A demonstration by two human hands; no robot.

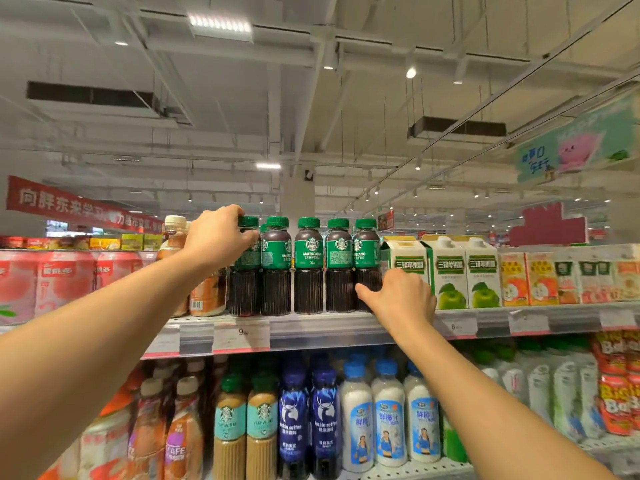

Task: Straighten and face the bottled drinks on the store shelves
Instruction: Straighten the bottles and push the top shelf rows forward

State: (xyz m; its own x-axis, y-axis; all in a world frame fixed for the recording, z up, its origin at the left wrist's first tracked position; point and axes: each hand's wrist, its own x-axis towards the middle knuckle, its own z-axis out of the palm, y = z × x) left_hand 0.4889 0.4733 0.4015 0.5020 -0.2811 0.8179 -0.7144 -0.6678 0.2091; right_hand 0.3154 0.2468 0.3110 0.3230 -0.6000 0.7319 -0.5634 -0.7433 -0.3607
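Five upright coffee bottles (309,265) face forward; left hand (218,237) grips the leftmost, right hand (403,296) the rightmost.

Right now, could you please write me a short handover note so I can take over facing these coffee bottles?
Left hand: grips the leftmost green-capped Americano bottle near its cap, top shelf.
Right hand: fingers curled round the lower body of the rightmost Americano bottle.
Done: the middle bottle shows its logo and name squarely.
Left: the two end bottles and both neighbours look turned off-centre; one more cap sits behind the row. The lower-shelf bottles are untouched.
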